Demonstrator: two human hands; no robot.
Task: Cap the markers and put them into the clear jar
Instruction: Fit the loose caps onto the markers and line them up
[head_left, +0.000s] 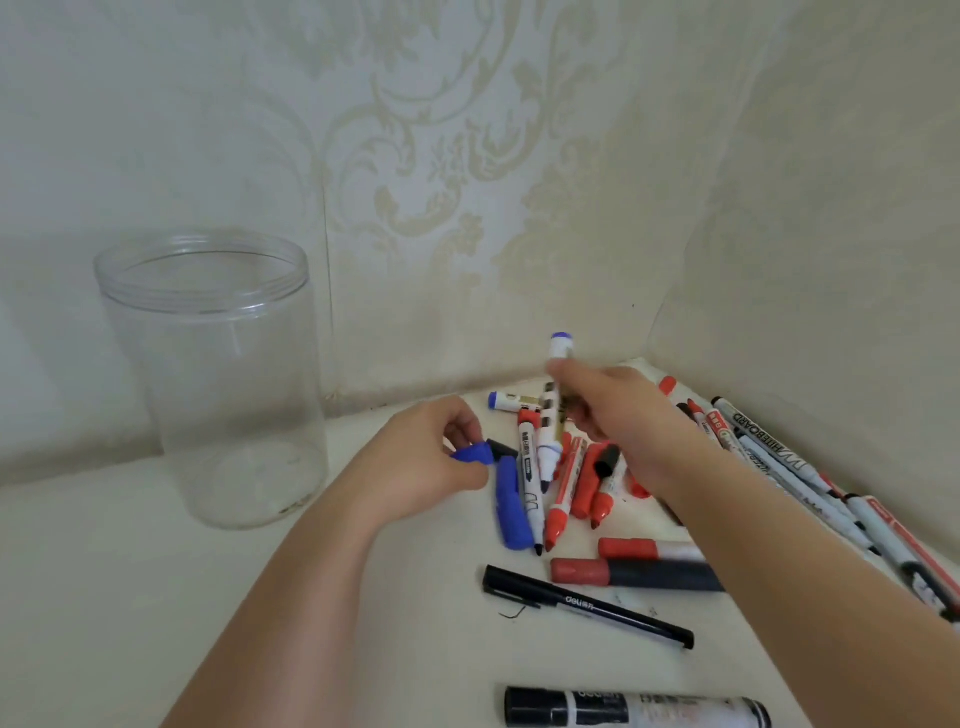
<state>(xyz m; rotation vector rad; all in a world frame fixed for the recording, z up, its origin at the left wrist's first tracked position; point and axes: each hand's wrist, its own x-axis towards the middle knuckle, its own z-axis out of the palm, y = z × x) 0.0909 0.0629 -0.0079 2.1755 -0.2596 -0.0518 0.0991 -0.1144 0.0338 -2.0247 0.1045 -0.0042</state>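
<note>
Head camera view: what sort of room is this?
Probably a home room, a table set in a corner: patterned wallpaper behind, whiteboard markers loose on a pale tabletop, and a clear jar with nothing in it.

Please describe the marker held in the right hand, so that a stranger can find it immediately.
Start at the clear jar on the left, then look right to the marker pile. Above it the right hand grips a white marker nearly upright. Unlike its neighbours it is off the table, uncapped tip down.
</note>
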